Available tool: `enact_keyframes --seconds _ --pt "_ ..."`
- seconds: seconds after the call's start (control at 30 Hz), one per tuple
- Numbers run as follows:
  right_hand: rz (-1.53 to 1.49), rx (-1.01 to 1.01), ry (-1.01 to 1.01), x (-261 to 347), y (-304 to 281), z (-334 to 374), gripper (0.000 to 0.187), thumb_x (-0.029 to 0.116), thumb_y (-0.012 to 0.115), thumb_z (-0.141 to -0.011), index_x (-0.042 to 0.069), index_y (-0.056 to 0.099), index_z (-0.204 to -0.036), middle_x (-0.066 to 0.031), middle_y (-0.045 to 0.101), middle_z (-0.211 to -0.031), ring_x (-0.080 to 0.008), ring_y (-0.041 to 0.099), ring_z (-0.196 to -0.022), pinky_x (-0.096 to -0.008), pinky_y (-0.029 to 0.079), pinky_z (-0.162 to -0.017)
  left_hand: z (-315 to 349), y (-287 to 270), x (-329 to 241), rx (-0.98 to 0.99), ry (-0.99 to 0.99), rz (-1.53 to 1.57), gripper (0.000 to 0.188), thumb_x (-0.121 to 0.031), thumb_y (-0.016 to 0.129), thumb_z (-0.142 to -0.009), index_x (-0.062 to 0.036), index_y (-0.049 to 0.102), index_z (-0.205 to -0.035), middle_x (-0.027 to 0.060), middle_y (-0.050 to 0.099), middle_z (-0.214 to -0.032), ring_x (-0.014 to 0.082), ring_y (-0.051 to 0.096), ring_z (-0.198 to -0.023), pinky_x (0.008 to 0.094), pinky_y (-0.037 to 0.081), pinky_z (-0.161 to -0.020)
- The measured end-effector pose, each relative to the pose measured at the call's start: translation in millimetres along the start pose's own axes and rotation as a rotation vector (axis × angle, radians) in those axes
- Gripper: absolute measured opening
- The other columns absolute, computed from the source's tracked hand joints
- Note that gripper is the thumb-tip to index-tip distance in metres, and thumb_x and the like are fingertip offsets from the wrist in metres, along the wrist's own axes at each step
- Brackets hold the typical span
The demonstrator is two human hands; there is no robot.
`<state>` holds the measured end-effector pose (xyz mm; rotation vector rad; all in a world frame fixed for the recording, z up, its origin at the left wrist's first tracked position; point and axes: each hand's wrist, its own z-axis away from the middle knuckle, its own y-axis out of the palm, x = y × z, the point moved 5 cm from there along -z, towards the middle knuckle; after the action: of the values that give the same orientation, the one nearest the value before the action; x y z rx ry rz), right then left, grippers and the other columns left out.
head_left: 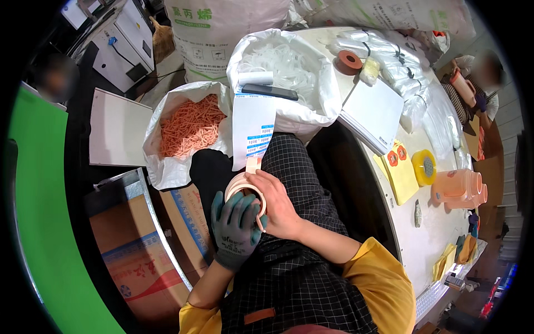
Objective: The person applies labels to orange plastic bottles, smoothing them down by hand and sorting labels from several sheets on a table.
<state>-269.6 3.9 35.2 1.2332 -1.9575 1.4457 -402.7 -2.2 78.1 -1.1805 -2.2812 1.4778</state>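
Over my lap, a peach plastic jug [238, 181] with a round open mouth is held between both hands. My left hand [238, 225], in a grey-green work glove, has its fingers curled against the near side of the jug. My right hand [276, 205], bare, wraps round its right side, fingertips near the far end. Just beyond the jug, a white label sheet [250, 119] with blue-and-white stickers hangs down from a sack. A dark phone [270, 91] lies across the sheet's upper part.
Ahead stand a sack of orange-pink strips [192, 127] and a sack of clear plastic pieces [328, 106]. The table [384, 186] at right holds peach jugs [453, 186], yellow tape [424, 167], a paper stack [374, 114] and bagged plastic. Cardboard boxes [142, 261] stand at left. Another person [489, 83] is far right.
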Motion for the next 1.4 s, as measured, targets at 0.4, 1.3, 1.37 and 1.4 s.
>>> enact_keyframes --seconds 0.4,1.3,1.37,1.4 --pt "-0.182 -0.017 -0.104 5.5 16.2 -29.7 0.086 0.018 0.085 -0.078 0.003 0.044 -0.152 -0.0186 0.048 -0.153 -0.0462 0.041 -0.145 -0.0551 0.033 -0.121 5.1 -20.0 34.6 -0.226 -0.038 -0.051 0.078 -0.038 0.087 -0.082 -0.0009 0.054 -0.142 0.0223 0.055 -0.142 0.0428 0.053 -0.132 0.0611 0.038 -0.114" --pt "1.037 -0.131 0.570 -227.1 -156.3 -208.6 0.026 0.032 0.069 -0.091 0.011 0.082 -0.099 -0.0128 0.075 -0.103 -0.0361 0.069 -0.102 -0.0484 0.057 -0.087 18.8 29.5 -12.0 -0.075 -0.020 0.399 0.085 -0.045 0.093 -0.073 -0.0079 0.053 -0.138 0.0175 0.053 -0.146 0.0401 0.051 -0.133 0.0603 0.045 -0.107" --pt "1.012 -0.232 0.496 -236.4 -174.6 -196.9 0.022 0.027 0.069 -0.088 0.012 0.082 -0.096 -0.0133 0.075 -0.101 -0.0359 0.070 -0.098 -0.0488 0.057 -0.087 10.6 28.2 -6.4 -0.055 -0.078 0.416 0.075 -0.053 0.090 -0.075 -0.0056 0.062 -0.126 0.0189 0.057 -0.142 0.0386 0.053 -0.130 0.0585 0.044 -0.107" --pt "1.012 -0.280 0.475 -237.0 -184.8 -190.9 0.020 0.024 0.069 -0.086 0.012 0.082 -0.095 -0.0137 0.075 -0.100 -0.0358 0.070 -0.098 -0.0485 0.057 -0.087 10.2 30.1 -5.7 -0.023 -0.074 0.381 0.077 -0.053 0.090 -0.075 -0.0064 0.061 -0.129 0.0184 0.057 -0.141 0.0397 0.053 -0.129 0.0584 0.040 -0.111"
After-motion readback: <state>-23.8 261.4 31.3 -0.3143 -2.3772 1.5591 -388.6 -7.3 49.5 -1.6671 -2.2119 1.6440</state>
